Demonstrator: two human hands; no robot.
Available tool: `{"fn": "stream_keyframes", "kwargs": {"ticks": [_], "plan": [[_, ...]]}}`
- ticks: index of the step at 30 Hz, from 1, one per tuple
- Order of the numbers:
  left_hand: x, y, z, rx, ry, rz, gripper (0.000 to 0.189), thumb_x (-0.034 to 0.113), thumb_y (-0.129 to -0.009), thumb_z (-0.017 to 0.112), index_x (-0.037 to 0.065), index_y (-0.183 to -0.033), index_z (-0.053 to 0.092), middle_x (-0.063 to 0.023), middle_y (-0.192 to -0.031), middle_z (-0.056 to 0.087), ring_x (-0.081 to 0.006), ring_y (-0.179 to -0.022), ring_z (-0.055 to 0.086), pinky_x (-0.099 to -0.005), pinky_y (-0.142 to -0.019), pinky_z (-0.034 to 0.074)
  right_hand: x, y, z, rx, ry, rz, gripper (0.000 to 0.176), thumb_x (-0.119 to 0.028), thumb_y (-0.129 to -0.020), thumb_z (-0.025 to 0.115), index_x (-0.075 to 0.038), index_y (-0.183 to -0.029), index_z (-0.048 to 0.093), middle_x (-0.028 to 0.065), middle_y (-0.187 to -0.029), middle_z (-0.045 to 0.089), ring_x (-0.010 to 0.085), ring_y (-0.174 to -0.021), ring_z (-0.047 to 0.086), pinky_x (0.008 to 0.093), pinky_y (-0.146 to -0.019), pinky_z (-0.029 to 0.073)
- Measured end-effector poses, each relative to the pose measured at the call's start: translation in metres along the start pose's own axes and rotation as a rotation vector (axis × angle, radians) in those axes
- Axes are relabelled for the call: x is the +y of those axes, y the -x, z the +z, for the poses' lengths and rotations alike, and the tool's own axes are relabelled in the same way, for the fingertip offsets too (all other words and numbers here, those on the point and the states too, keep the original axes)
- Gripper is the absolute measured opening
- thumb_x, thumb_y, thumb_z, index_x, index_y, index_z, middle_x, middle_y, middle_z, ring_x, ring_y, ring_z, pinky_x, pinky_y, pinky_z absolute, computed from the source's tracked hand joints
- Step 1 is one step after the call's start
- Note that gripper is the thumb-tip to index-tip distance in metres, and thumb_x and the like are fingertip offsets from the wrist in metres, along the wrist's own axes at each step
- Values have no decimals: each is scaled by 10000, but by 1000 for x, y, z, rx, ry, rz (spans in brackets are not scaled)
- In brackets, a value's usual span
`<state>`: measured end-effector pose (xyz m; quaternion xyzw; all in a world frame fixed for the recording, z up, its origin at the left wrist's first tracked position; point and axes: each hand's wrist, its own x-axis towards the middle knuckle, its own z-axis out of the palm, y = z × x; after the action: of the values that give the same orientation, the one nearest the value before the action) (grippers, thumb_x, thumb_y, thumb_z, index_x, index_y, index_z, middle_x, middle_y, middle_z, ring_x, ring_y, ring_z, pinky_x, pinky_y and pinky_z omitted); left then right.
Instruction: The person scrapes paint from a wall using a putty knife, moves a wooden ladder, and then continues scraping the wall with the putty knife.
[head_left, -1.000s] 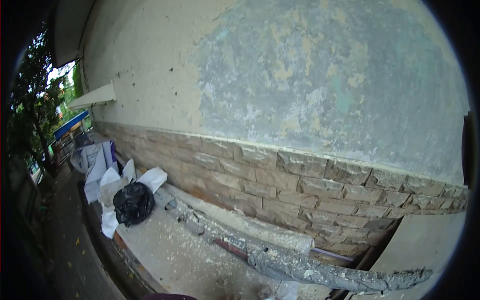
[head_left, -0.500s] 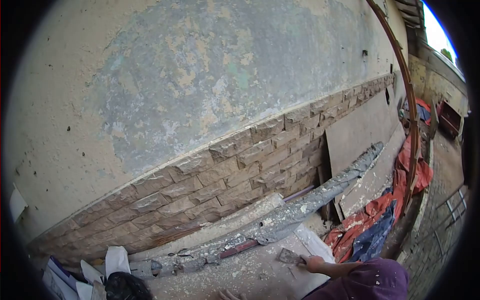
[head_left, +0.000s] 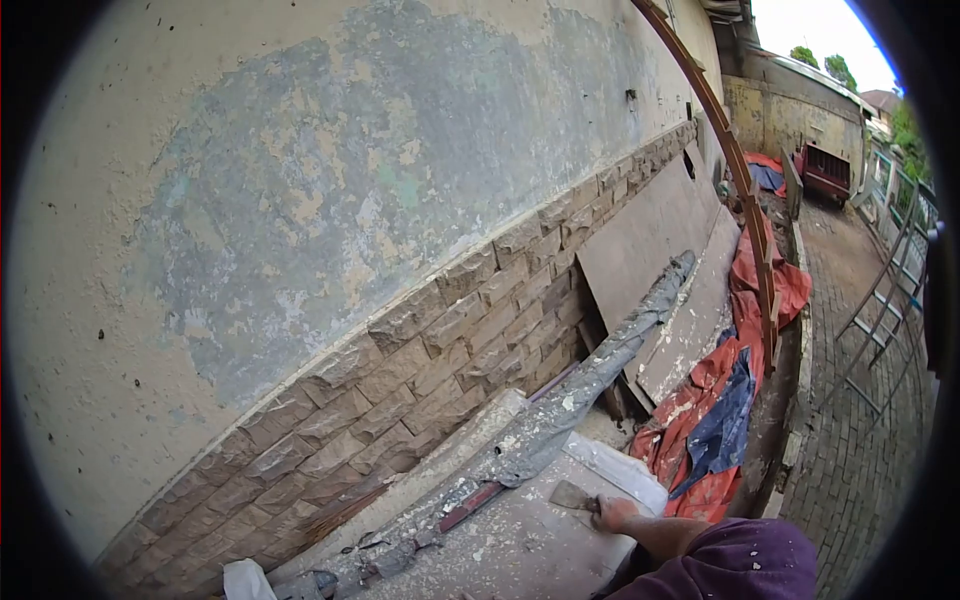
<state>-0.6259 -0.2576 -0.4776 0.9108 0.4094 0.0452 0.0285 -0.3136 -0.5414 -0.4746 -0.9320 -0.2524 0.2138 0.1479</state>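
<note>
My right hand (head_left: pixel 615 514) is closed around the handle of a scraper (head_left: pixel 572 496) with a broad flat blade. It hangs low in the view, above a board (head_left: pixel 510 553) strewn with pale paint flakes. Past the board rises a wall (head_left: pixel 300 180) whose cream paint is gone over a large patch, baring mottled grey and green. Rough stone cladding (head_left: pixel 440 345) runs along the lower wall. A long roll of grey, paint-spotted sheeting (head_left: pixel 560 405) lies at its foot. My left hand is out of view.
Orange and blue tarpaulin (head_left: pixel 715 410) lies crumpled on the right. A long curved wooden strip (head_left: pixel 735 160) stands above it. Flat panels (head_left: pixel 645 255) lean on the cladding. Farther right are a metal ladder (head_left: pixel 880 318), brick paving (head_left: pixel 835 440) and a red vehicle (head_left: pixel 826 172).
My view has turned to the right, so the scene shifts left and more paving shows. The left fingers at the bottom edge have dropped out of view. My right hand still holds the scraper.
</note>
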Motion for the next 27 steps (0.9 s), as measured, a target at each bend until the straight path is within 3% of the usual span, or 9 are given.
{"fn": "stream_keyframes", "kwargs": {"ticks": [2, 10, 16, 19, 21, 22, 24, 25, 27], "plan": [[10, 7, 4, -7, 11, -31, 701, 518, -849, 498, 158, -1428, 334, -143, -1542, 152, -374, -1423, 78, -592, -1101, 104, -2, 1, 1, -48, 4, 58, 456, -397, -858, 461, -56, -1161, 484, 223, -1009, 643, 377, -936, 626, 469, -805, 482], [59, 93, 9, -89, 28, -252, 695, 513, -861, 490, 160, -1435, 321, -146, -1544, 148, -379, -1423, 79, -603, -1096, 111, 12, -3, 8, -36, -14, -23, 383, -378, -868, 463, -61, -1081, 496, 228, -896, 650, 400, -851, 633, 504, -742, 487], [85, 93, -27, -69, 13, -396, 691, 510, -868, 485, 161, -1439, 313, -149, -1544, 146, -383, -1423, 79, -609, -1093, 115, -1, -12, 5, -92, -74, -358, 370, -409, -888, 487, -90, -1076, 488, 205, -936, 648, 400, -821, 633, 500, -708, 498], [101, 78, -44, -154, -134, -483, 666, 553, -865, 470, 158, -1396, 389, -109, -1541, 184, -306, -1417, 158, -540, -1116, 148, 5, -17, 8, -64, -34, -393, 375, -415, -888, 491, -94, -1081, 481, 190, -952, 650, 396, -793, 638, 495, -683, 507], [110, 69, -70, -515, -265, -545, 676, 575, -922, 348, 225, -1488, 229, -31, -1581, 2, -269, -1441, 29, -467, -1133, 110, 4, -15, 11, -32, -20, -433, 356, -401, -884, 503, -85, -1047, 503, 191, -926, 648, 383, -773, 644, 491, -655, 515], [106, 73, -66, -524, -252, -601, 676, 575, -922, 348, 225, -1488, 229, -31, -1581, 2, -269, -1441, 29, -467, -1133, 110, 6, -18, 12, -64, -4, -478, 356, -401, -884, 503, -85, -1047, 503, 191, -926, 648, 383, -773, 644, 491, -655, 515], [88, 84, -37, -269, 69, -527, 661, 489, -900, 448, 189, -1463, 274, -100, -1564, 100, -347, -1431, 60, -509, -1152, 45, 9, -18, 20, 11, -13, -474, 321, -381, -883, 513, -78, -987, 533, 187, -893, 647, 375, -756, 645, 494, -654, 515], [80, 90, -25, -268, 83, -604, 661, 489, -900, 448, 189, -1463, 274, -100, -1564, 100, -347, -1431, 60, -509, -1152, 45, 6, -16, 22, 57, -25, -437, 300, -368, -876, 527, -78, -950, 554, 179, -864, 648, 371, -748, 643, 495, -655, 514], [69, 93, 1, -65, 154, -522, 709, 523, -802, 529, 175, -1405, 398, -103, -1541, 173, -321, -1428, 78, -510, -1138, 55, 9, -18, 28, 44, -7, -459, 300, -364, -858, 554, -80, -953, 555, 172, -862, 647, 373, -761, 640, 487, -662, 512]]}}
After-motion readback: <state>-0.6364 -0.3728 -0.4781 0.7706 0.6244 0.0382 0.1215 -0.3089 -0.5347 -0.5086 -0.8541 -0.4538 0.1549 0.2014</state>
